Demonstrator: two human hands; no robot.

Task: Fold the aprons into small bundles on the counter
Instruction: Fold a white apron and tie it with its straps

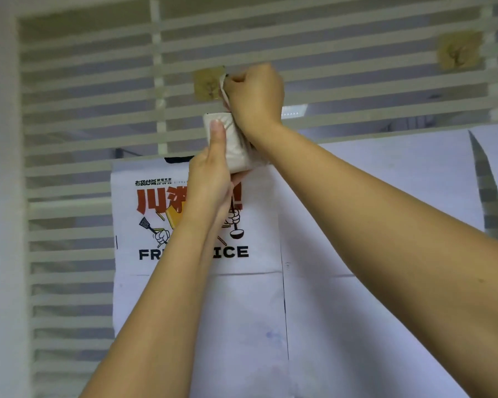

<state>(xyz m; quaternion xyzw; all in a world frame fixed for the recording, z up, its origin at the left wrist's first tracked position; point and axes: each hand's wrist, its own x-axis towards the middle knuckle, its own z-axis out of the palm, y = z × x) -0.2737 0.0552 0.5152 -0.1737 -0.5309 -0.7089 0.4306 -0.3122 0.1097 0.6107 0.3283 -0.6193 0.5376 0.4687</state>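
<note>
Both arms were up high against the slats (84,124). The left hand (210,179) gripped the bundle (236,145), a tight white fold of cloth, from below and from the side, thumb laid straight up its front face and fingers wrapped round behind. The bundle stood upright, poking out above that hand. Directly above it, the right hand (253,93) was closed in a fist, pinching the strap (223,90) that ran up from the bundle, its knuckles right beside a tan hook (209,84) stuck on the slats. Whether the strap was over the hook, the view didn't show. The right wrist pressed against the bundle's right edge, so the hands were stacked close, the bundle between them. Behind the left forearm hung a printed apron (161,297), flat against the slats, red and black lettering partly covered by the arm. A plain apron (322,340) hung just beside it. A second hook (459,51) sat well off to the right.
</note>
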